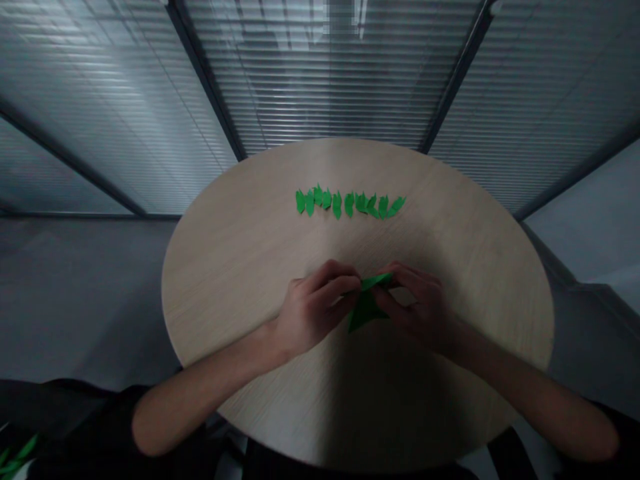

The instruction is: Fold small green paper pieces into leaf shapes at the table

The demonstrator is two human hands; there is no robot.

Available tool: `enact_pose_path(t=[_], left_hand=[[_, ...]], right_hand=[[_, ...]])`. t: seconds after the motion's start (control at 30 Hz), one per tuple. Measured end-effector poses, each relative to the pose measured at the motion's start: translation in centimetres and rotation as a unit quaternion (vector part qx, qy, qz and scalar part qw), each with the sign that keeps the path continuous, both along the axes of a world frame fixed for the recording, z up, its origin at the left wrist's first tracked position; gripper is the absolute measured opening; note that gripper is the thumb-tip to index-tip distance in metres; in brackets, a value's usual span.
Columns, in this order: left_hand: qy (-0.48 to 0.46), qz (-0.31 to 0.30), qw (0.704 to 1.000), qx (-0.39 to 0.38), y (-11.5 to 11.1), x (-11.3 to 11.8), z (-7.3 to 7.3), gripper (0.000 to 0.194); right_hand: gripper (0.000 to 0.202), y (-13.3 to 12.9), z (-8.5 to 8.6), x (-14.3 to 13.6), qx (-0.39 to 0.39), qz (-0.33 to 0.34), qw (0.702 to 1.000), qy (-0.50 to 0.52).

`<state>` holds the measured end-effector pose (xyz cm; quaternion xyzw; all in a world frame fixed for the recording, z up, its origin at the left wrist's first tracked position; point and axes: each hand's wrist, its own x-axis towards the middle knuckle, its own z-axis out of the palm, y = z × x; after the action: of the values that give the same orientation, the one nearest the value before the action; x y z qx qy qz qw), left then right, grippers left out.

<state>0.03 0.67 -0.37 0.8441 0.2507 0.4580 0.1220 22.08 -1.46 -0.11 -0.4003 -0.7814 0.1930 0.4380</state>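
Head view: the left hand (pixel 315 308) pinches the left edge of a green paper (pixel 366 311), its fingers drawn together. The right hand (pixel 425 308) grips the paper's upper right edge between thumb and fingers. The paper is between the two hands, over the near half of the round table (pixel 230 267). Beyond it, well apart from the hands, small green pieces (pixel 349 204) lie in a row. At the lower left corner, leaves (pixel 23 452) show above a pale rim (pixel 21 471), possibly a pot; I cannot tell.
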Motion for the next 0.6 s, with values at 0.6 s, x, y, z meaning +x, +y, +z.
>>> enact_pose_path(t=[0.6], left_hand=[[0.036,-0.009,0.998,-0.042,0.16,0.26,-0.11,0.016]], right_hand=[[0.009,0.05,0.08,0.00,-0.033,-0.035,0.998,-0.029]])
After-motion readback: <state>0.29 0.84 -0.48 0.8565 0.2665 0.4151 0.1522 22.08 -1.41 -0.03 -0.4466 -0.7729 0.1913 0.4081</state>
